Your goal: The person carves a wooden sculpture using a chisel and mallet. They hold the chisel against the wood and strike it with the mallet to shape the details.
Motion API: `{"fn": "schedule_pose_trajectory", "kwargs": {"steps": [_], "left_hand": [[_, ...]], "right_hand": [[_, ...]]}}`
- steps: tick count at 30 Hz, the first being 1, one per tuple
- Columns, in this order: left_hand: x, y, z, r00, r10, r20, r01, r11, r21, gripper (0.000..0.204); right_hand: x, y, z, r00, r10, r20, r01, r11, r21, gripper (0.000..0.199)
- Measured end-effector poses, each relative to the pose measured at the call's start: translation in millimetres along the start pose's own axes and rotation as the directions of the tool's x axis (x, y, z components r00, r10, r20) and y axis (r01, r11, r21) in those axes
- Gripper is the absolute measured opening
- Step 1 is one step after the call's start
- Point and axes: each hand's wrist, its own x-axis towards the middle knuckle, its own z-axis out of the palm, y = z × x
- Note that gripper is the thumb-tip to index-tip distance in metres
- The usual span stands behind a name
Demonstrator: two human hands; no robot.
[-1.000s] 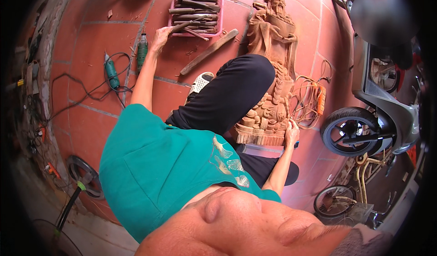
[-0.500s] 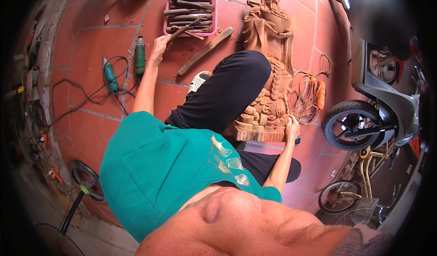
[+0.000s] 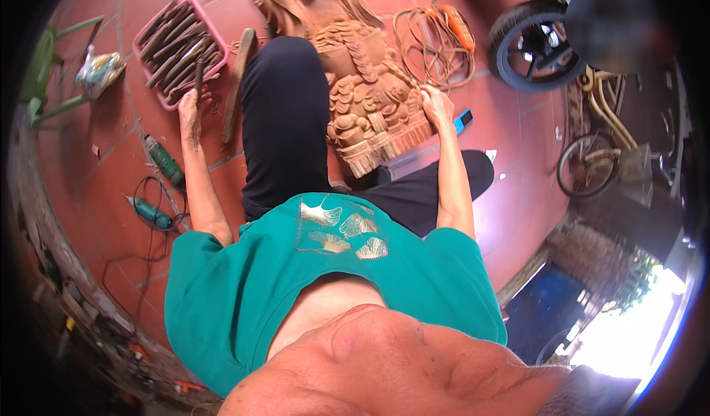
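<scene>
At the near edge of a pink plastic basket (image 3: 220, 40), my left hand (image 3: 191, 116) is closed around a dark rod-shaped tool (image 3: 200, 73). The rod points away from me over several similar dark rods (image 3: 171, 46) lying in the basket. My right hand (image 3: 438, 107) is curled at the right edge of a carved wooden figure (image 3: 362, 94), beside its lower part. Whatever its fingers hold, if anything, is too small to make out. The carving lies on the floor past my legs, its fringed base toward me and its top cut off by the frame.
A long wooden bar (image 3: 238, 83) lies between the basket and my raised knee. Two green power tools (image 3: 164, 161) with cords lie at left. An orange power strip (image 3: 458, 28) with coiled cable, a blue phone (image 3: 463, 121) and a motorbike wheel (image 3: 536, 46) are at right.
My view has turned, so the basket and carving appear farther left. My left hand still grips the rod by the basket. Along the carving's edge, my right hand has moved up from the base corner.
</scene>
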Motion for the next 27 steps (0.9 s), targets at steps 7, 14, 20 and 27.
{"fn": "schedule_pose_trajectory", "kwargs": {"steps": [7,14,20,27], "left_hand": [[6,33,31,0.995,0.09,-0.038,-0.09,0.996,0.004,0.033],[-22,90,58,0.978,0.207,-0.029,-0.202,0.972,0.123,0.027],[-77,190,187,0.881,0.462,0.098,-0.465,0.812,0.354,0.025],[-146,198,361,0.645,0.592,0.483,-0.753,0.383,0.536,0.012]], "right_hand": [[-2,-3,-1,1.0,-0.008,-0.014,0.009,1.0,0.008,0.028],[21,-24,-28,0.896,-0.052,-0.441,0.133,0.979,0.154,0.023],[15,-75,-59,0.814,-0.137,-0.565,0.396,0.842,0.367,0.021],[-13,-138,-90,0.647,-0.378,-0.661,0.684,0.672,0.285,0.034]]}}
